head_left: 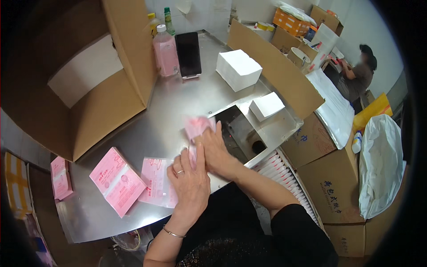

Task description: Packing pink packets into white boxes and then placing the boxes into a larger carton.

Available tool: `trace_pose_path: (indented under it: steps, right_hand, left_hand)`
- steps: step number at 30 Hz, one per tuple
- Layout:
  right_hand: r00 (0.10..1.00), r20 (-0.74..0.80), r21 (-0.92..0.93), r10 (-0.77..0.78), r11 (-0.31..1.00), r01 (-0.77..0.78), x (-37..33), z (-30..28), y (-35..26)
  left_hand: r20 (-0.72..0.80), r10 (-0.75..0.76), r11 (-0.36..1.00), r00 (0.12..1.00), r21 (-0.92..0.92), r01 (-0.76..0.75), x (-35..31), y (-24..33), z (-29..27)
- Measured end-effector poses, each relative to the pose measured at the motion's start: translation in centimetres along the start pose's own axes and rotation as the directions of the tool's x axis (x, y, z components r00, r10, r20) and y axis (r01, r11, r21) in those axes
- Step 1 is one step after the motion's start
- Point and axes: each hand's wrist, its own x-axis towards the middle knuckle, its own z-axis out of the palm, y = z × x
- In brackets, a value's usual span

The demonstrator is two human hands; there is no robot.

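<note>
Just in front of me, a pink printed plastic packet [200, 127] is blurred by motion. Curled over its near part, my right hand [215, 153] is closed on it. My left hand [192, 182], with a ring and a bracelet, has its fingers together on the packet's lower end, against the right hand. Under the left hand's outer edge lies a flat pink-and-clear plastic bag [155, 182]. Left of that sits a thick stack of pink printed bags [118, 180]. Another pink stack [61, 178] rests near the table's left edge.
Two stacks of white folded tissues [240, 69] [267, 107] flank a dark recess [238, 133] on the steel table [147, 138]. A phone [188, 55] stands beside a pink-liquid bottle [166, 51]. An open carton [126, 58] is left; filled packets [282, 175] and cartons [331, 187] are right. Another person [356, 75] sits beyond.
</note>
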Motion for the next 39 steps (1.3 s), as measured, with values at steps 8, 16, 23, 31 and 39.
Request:
trace_pose_path:
  steps: [8,16,23,31,39]
  right_hand:
    - [0.83,0.385,-0.221,0.404,0.913,-0.342,-4.4,-2.3,7.5]
    - [0.869,-0.447,-0.491,0.211,0.754,-0.435,-3.4,-7.8,9.2]
    - [0.849,-0.393,-0.402,0.352,0.765,-0.503,-4.5,-6.8,13.1]
    - [0.862,-0.455,-0.157,0.225,0.932,-0.326,-5.1,-6.1,11.4]
    - [0.984,0.104,-0.008,-0.142,0.99,0.143,-4.2,-2.0,-2.9]
  left_hand:
    - [0.161,0.216,0.952,0.963,-0.254,-0.171,-2.9,-1.4,-2.1]
    - [-0.225,-0.281,0.952,0.933,0.057,0.301,-4.8,-0.8,-1.4]
    - [0.015,0.152,0.951,0.988,-0.275,-0.143,-3.0,-2.3,-1.5]
    - [0.034,0.205,0.883,0.978,-0.437,-0.169,-1.8,-2.1,-0.1]
    - [-0.01,0.005,0.982,1.0,-0.189,-0.007,-2.0,-2.7,-0.5]
